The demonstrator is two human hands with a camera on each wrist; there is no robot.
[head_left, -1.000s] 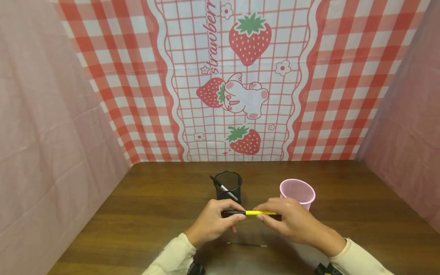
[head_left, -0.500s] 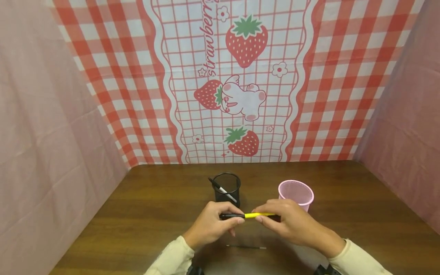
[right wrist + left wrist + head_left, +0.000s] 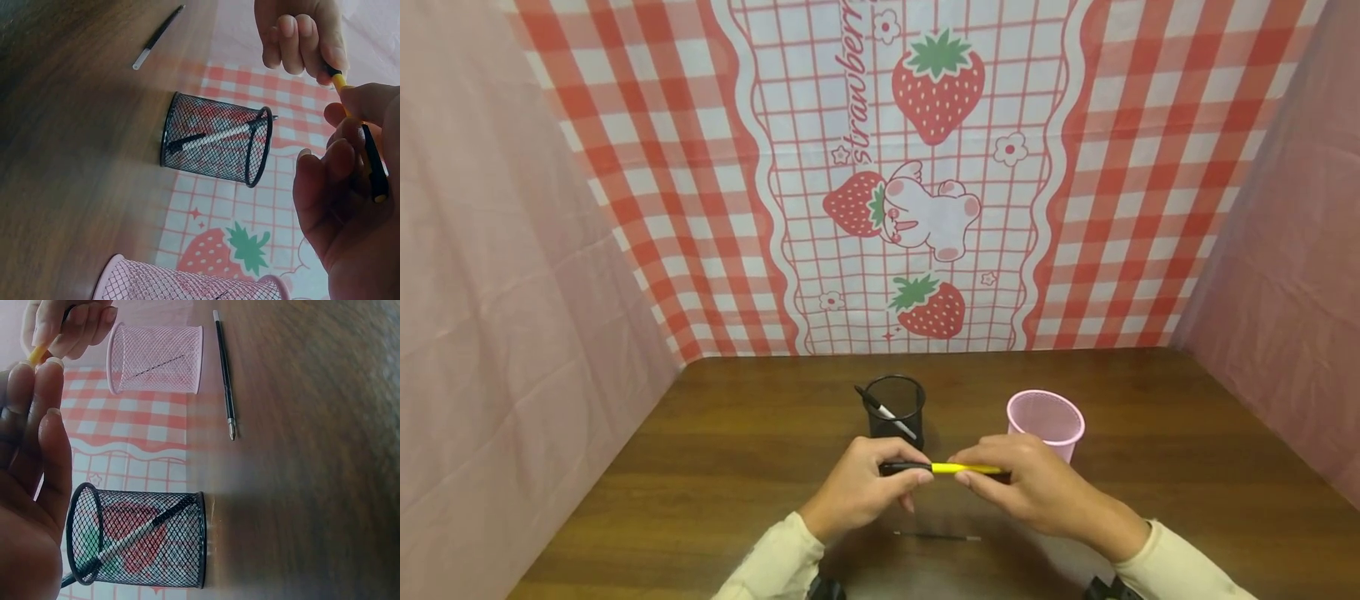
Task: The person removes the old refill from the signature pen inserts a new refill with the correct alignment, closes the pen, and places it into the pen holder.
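Note:
Both hands hold one yellow and black pen (image 3: 951, 468) level between them, above the table. My left hand (image 3: 859, 483) pinches its black end between thumb and fingers. On the yellow barrel, my right hand (image 3: 1037, 485) has its thumb and fingertips; a black clip part (image 3: 373, 159) shows beside the palm in the right wrist view. Below the hands a thin dark pen refill (image 3: 937, 536) lies on the wooden table, its metal tip (image 3: 232, 430) plain in the left wrist view.
Beyond the left hand stands a black mesh cup (image 3: 880, 427) with a black and white pen (image 3: 891, 417) leaning in it. A pink mesh cup (image 3: 1063, 446) stands behind the right hand; something thin and dark (image 3: 159, 365) shows through its mesh. Checked cloth (image 3: 1120, 250) hangs behind.
The head view has shifted a little. Both hands keep hold of the pen in nearly the same place; less black shows at its right end than half a second ago.

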